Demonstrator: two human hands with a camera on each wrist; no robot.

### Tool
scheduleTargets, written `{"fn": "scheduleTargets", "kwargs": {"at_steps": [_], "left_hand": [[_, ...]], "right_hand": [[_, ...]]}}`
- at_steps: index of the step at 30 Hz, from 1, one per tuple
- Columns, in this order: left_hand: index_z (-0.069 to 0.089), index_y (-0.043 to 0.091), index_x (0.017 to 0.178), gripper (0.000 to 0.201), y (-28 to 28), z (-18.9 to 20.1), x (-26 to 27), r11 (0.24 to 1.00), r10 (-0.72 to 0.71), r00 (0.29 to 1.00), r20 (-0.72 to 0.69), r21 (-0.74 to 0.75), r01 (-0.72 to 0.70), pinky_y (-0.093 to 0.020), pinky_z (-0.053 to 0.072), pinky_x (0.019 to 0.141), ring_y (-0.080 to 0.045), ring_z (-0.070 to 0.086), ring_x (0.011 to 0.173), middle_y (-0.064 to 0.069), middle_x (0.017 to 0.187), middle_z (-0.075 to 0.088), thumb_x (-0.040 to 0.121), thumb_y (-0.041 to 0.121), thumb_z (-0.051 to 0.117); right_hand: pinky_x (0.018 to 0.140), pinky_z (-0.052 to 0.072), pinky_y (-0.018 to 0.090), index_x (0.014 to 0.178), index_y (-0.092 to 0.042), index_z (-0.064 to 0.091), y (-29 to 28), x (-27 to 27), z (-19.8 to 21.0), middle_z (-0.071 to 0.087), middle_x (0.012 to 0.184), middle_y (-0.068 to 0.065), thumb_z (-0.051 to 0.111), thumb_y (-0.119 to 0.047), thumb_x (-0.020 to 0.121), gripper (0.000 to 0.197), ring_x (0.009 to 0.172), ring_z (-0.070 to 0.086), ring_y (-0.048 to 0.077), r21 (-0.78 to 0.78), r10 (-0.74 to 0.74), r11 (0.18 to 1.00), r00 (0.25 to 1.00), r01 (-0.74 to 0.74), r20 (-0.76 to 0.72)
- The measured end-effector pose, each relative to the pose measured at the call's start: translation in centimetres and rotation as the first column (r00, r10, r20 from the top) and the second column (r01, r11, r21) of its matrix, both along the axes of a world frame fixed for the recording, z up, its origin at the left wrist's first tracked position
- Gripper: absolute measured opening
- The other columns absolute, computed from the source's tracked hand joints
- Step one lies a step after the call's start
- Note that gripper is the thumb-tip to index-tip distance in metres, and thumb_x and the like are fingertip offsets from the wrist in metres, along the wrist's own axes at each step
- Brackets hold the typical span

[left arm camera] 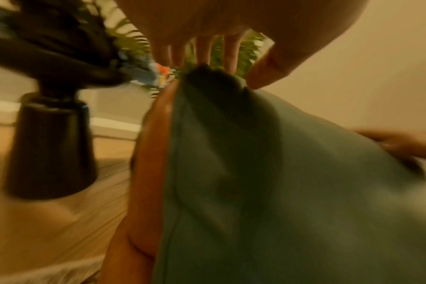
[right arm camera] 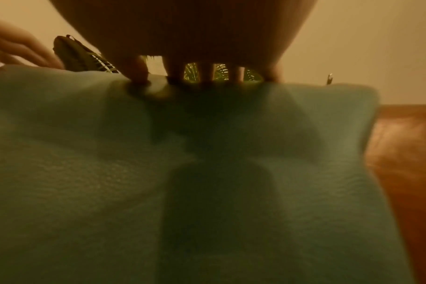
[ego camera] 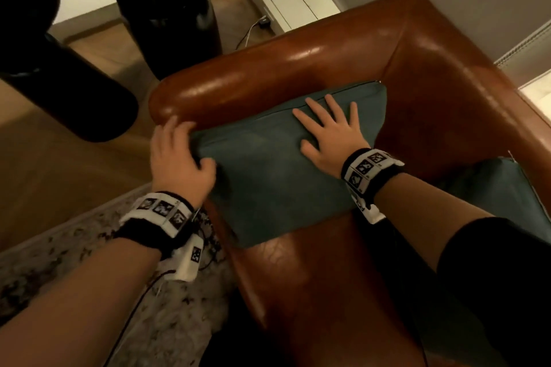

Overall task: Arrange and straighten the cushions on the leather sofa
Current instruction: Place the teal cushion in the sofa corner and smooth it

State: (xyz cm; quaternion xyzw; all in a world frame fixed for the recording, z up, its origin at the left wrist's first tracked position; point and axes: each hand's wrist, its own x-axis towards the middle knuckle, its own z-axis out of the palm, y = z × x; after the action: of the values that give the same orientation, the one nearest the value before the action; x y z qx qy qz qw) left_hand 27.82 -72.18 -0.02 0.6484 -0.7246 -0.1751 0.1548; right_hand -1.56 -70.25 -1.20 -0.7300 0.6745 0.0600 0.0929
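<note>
L hand (ego camera: 179,158) gripping teal cushion (ego camera: 268,179) corner by sofa (ego camera: 328,48) armrest, R hand (ego camera: 331,131) flat on it, 2nd cushion (ego camera: 501,185) right of sofa corner, black planter (ego camera: 173,21) behind armrest

Second cushion (ego camera: 504,188) cut off right.

Head view looks steeply down; both wrist views skim close along the shared teal cushion (ego camera: 268,176).

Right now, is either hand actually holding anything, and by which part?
The left hand grips the teal cushion at its left corner beside the sofa arm. The right hand only presses flat on its face.
</note>
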Motion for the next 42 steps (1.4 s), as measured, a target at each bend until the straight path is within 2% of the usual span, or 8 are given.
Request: {"fn": "scheduleTargets", "kwargs": {"at_steps": [3, 7, 16, 21, 27, 33, 38, 42], "left_hand": [[0.02, 0.034, 0.149, 0.07, 1.3, -1.0, -5.4, 0.967, -0.248, 0.944, 0.216, -0.007, 0.256, -0.053, 0.001, 0.119, -0.03, 0.003, 0.149, 0.002, 0.161, 0.012, 0.086, 0.056, 0.039], [-0.001, 0.042, 0.151, 0.072, 0.1, -3.9, -8.1, 0.96, -0.273, 0.873, 0.405, 0.057, 0.274, -0.059, -0.003, 0.117, -0.028, -0.002, 0.15, 0.006, 0.163, 0.002, 0.087, 0.075, 0.009], [0.011, 0.031, 0.153, 0.079, -1.3, -4.3, -5.8, 0.984, -0.17, 0.921, 0.352, 0.006, 0.179, -0.047, 0.007, 0.121, -0.029, 0.008, 0.149, -0.002, 0.162, 0.014, 0.088, 0.076, 0.011], [0.032, 0.023, 0.146, 0.071, -2.7, -3.2, -6.3, 0.998, -0.062, 0.936, 0.346, 0.02, 0.058, -0.05, 0.019, 0.115, -0.033, 0.032, 0.138, -0.008, 0.147, 0.041, 0.092, 0.066, 0.015], [0.047, 0.014, 0.115, 0.045, -4.4, -1.7, -6.0, 0.989, -0.147, 0.901, 0.409, 0.083, 0.124, -0.049, 0.039, 0.092, -0.037, 0.053, 0.107, -0.014, 0.115, 0.057, 0.097, 0.053, 0.032], [0.051, 0.013, 0.105, 0.049, -3.5, -1.2, -3.8, 0.989, -0.137, 0.876, 0.462, 0.014, 0.147, -0.044, 0.043, 0.077, -0.038, 0.057, 0.091, -0.015, 0.1, 0.06, 0.096, 0.056, 0.028], [0.051, 0.011, 0.104, 0.041, -3.3, -2.1, -3.7, 0.99, -0.142, 0.868, 0.477, 0.064, 0.127, -0.047, 0.042, 0.079, -0.038, 0.058, 0.093, -0.016, 0.101, 0.061, 0.098, 0.045, 0.028], [0.051, 0.009, 0.101, 0.039, -4.6, -2.5, -3.1, 0.992, -0.123, 0.887, 0.444, 0.046, 0.115, -0.046, 0.043, 0.077, -0.039, 0.057, 0.092, -0.017, 0.099, 0.061, 0.099, 0.042, 0.03]], "right_hand": [[0.113, -0.007, 0.066, 0.152, -0.041, -0.003, -0.8, 0.6, -1.0, 0.002, 0.164, -0.008, 0.015, -0.065, 0.092, 0.067, 0.15, -0.007, 0.023, -0.049, 0.065, 0.997, 0.997, -0.067, -0.035], [0.115, -0.008, 0.063, 0.152, -0.043, -0.005, -1.8, -2.2, -2.4, -0.002, 0.163, -0.012, 0.005, -0.078, 0.086, 0.075, 0.15, -0.008, 0.016, -0.044, 0.04, 0.998, 0.997, -0.043, -0.06], [0.116, -0.01, 0.058, 0.153, -0.038, -0.002, -3.2, -11.1, -1.2, -0.005, 0.164, -0.004, -0.002, -0.084, 0.079, 0.087, 0.15, -0.01, 0.021, 0.04, -0.248, 0.965, 0.956, 0.257, -0.156], [0.119, -0.002, 0.052, 0.153, -0.031, 0.017, -4.4, -6.8, -0.1, 0.018, 0.162, -0.003, 0.021, -0.063, 0.095, 0.067, 0.15, 0.009, 0.017, -0.02, 0.051, 0.998, 0.998, -0.051, 0.019], [0.112, 0.019, 0.049, 0.122, -0.025, 0.051, -5.1, -5.3, -0.8, 0.056, 0.119, 0.002, 0.045, -0.05, 0.094, 0.038, 0.115, 0.049, 0.029, -0.135, 0.03, 0.99, 0.999, -0.028, 0.012], [0.118, 0.012, 0.051, 0.137, -0.026, 0.043, -5.2, -4.5, 0.4, 0.049, 0.138, 0.002, 0.046, -0.039, 0.097, 0.042, 0.133, 0.038, 0.027, -0.107, -0.04, 0.993, 0.999, 0.041, 0.014], [0.118, 0.011, 0.054, 0.152, -0.023, 0.026, 1.0, 5.3, -1.7, 0.029, 0.158, 0.005, 0.039, -0.044, 0.097, 0.06, 0.147, 0.021, 0.026, -0.192, 0.342, 0.928, 0.935, -0.321, 0.091], [0.12, 0.008, 0.046, 0.155, -0.027, 0.012, 1.9, 3.7, -4.9, 0.012, 0.163, -0.001, 0.029, -0.055, 0.098, 0.065, 0.151, 0.007, 0.02, -0.158, 0.296, 0.943, 0.955, -0.293, -0.004]]}}
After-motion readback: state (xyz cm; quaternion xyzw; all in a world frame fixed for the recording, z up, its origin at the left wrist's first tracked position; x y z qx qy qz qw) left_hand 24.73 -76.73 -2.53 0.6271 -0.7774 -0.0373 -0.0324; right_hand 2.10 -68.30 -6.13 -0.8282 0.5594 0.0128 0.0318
